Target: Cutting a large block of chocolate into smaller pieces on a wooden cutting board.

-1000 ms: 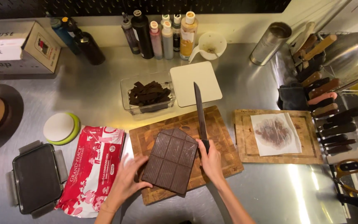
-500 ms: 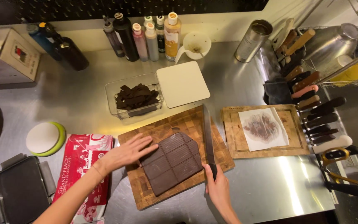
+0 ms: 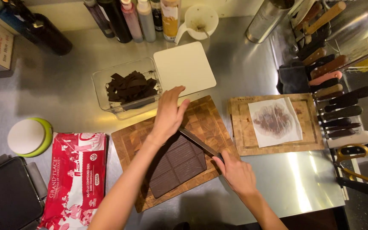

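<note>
Left hand (image 3: 169, 114) covers the knife (image 3: 199, 142) tip and the slab's (image 3: 177, 164) top corner. Knife handle buried in right hand (image 3: 235, 172). Bottles (image 3: 128, 19) cut off at top edge, black tray (image 3: 9, 196) clipped at left and bottom. Contents of cup (image 3: 201, 19) too small to tell.

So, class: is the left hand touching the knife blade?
Touching. The head view shows the left hand pressed flat on the knife blade over the chocolate slab.
</note>
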